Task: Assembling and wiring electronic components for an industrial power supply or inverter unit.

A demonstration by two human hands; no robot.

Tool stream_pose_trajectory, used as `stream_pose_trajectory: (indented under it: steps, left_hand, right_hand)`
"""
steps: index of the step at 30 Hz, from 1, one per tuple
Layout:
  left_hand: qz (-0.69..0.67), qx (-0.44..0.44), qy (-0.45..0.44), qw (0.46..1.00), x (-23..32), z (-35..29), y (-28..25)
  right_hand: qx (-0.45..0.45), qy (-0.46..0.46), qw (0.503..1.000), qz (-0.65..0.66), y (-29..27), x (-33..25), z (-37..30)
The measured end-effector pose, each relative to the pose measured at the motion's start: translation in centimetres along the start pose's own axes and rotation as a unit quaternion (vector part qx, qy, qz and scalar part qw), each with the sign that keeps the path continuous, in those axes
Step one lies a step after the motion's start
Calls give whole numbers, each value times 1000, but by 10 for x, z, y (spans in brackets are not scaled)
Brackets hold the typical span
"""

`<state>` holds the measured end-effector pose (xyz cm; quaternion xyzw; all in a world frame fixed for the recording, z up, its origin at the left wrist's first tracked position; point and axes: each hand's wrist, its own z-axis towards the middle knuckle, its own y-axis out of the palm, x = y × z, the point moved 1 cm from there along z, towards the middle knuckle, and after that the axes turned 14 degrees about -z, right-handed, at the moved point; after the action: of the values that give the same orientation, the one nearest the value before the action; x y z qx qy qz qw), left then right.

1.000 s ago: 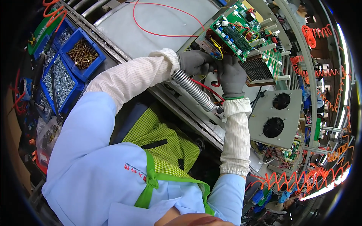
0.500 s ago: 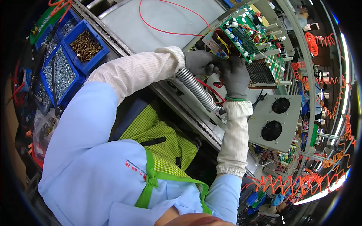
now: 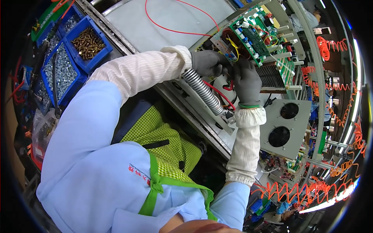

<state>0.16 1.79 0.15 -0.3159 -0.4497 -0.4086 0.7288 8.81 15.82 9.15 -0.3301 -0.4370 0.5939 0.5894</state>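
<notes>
Both my hands wear dark grey gloves and meet at the near-left edge of an electronic assembly with a green circuit board (image 3: 250, 40). My left hand (image 3: 210, 63) is closed, its fingertips bent inward beside my right hand. My right hand (image 3: 248, 83) also has curled fingers, close to a yellow wire (image 3: 234, 48). Whatever lies between the fingertips is hidden by the gloves. Below the hands runs a silver coil spring (image 3: 203, 92), with a thick red cable (image 3: 219, 93) alongside it. A finned dark heat sink (image 3: 273, 75) sits right of my right hand.
Blue bins at the left hold brass-coloured screws (image 3: 88, 43) and silver fasteners (image 3: 61, 73). A thin red wire (image 3: 167, 30) loops over the pale work surface (image 3: 128, 23). At the right stands a grey panel with two round fans (image 3: 285, 124). Orange coiled hoses (image 3: 295, 194) hang beyond.
My right hand and forearm have shifted slightly to the right and down. The circuit board assembly appears a little farther right. My left hand has barely moved.
</notes>
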Motion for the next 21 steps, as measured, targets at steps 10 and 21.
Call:
stream_pose_trajectory:
  steps: [10,21]
  left_hand:
    - [-101,-28,-33,994,-11,7,2]
    - [-274,-29,-100,956,-29,8,0]
  right_hand:
    - [25,31,999,8,4,-3,-1]
    - [25,-57,995,-73,3,0,1]
